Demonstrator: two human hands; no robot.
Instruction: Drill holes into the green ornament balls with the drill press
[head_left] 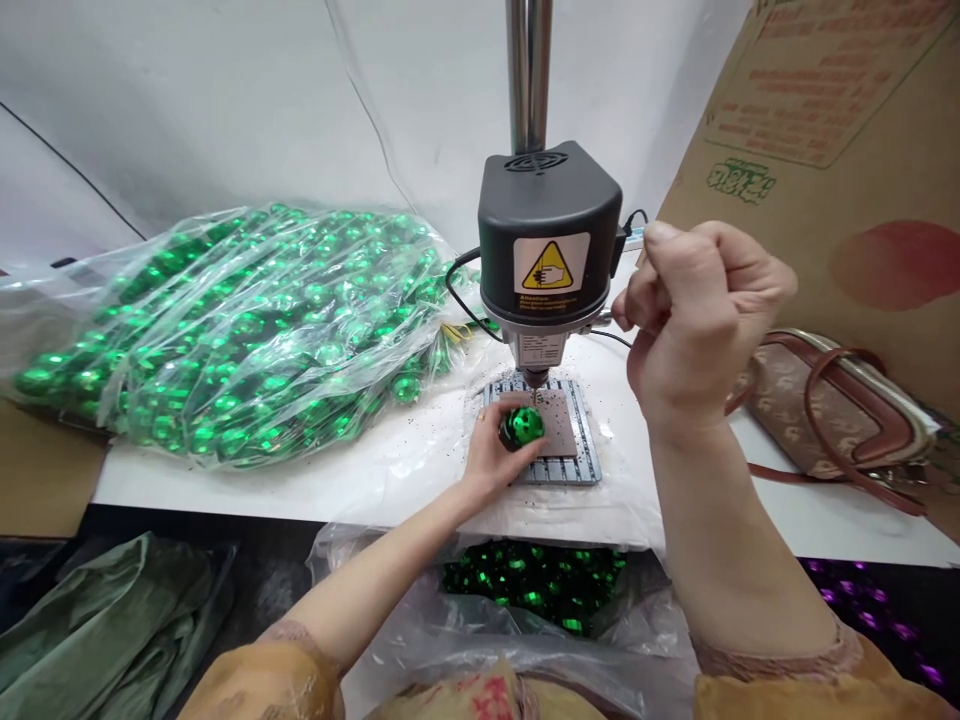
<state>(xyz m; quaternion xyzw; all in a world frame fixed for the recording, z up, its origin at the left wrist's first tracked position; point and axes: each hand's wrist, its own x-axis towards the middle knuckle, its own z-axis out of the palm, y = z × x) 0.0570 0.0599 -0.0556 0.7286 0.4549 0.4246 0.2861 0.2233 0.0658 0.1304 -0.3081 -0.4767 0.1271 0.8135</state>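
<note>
My left hand is closed around a shiny green ball, with the fingers behind it and the thumb along its near side. Dark spots show on the ball's surface. It sits over a brown board on the slotted metal base of a small bench drill press. The chuck is just above the ball. My right hand is raised at the right of the drill head, its fingers curled round the feed lever, of which only a short metal part shows.
A clear plastic bag full of green balls lies on the left of the white table. Below the table edge, an open bag holds more green balls. A brown handbag and a large cardboard box stand right. Dark shavings surround the base.
</note>
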